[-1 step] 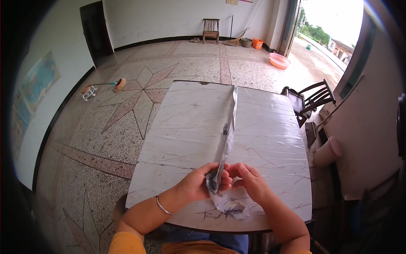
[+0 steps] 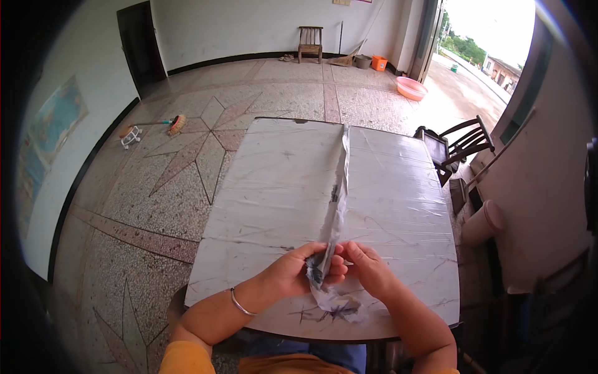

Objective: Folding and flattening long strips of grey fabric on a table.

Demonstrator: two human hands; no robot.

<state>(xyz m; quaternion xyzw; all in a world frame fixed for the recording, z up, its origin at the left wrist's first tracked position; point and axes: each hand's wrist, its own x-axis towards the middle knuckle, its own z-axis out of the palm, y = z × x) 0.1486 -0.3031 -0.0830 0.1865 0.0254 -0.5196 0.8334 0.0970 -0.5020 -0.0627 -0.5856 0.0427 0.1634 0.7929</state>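
Observation:
A long, narrow strip of thin, crinkled whitish sheet (image 2: 337,209) with dark grey patches runs down the table from its far edge toward me. My left hand (image 2: 298,269) is closed around its near part, thumb on top and fingers curled beneath. The crumpled near end (image 2: 341,310) spills out below that hand onto the tabletop. Beside it my right hand (image 2: 372,269) is closed, thumb and fingertips drawn together against the left fingertips at the strip's right edge. What its fingers pinch is hidden. Whether the strip is plastic or paper cannot be told.
The white marbled table (image 2: 398,199) has a wrinkled, shiny covering. A dark wooden chair (image 2: 458,149) stands off its right side, near a pale cylindrical bin (image 2: 483,223). A pink basin (image 2: 411,88) sits by the open doorway. On the floor at left lies a brush (image 2: 177,124).
Both hands have shifted very slightly, with the right fingertips a little closer to the left hand. The strip's middle has moved a touch to the right.

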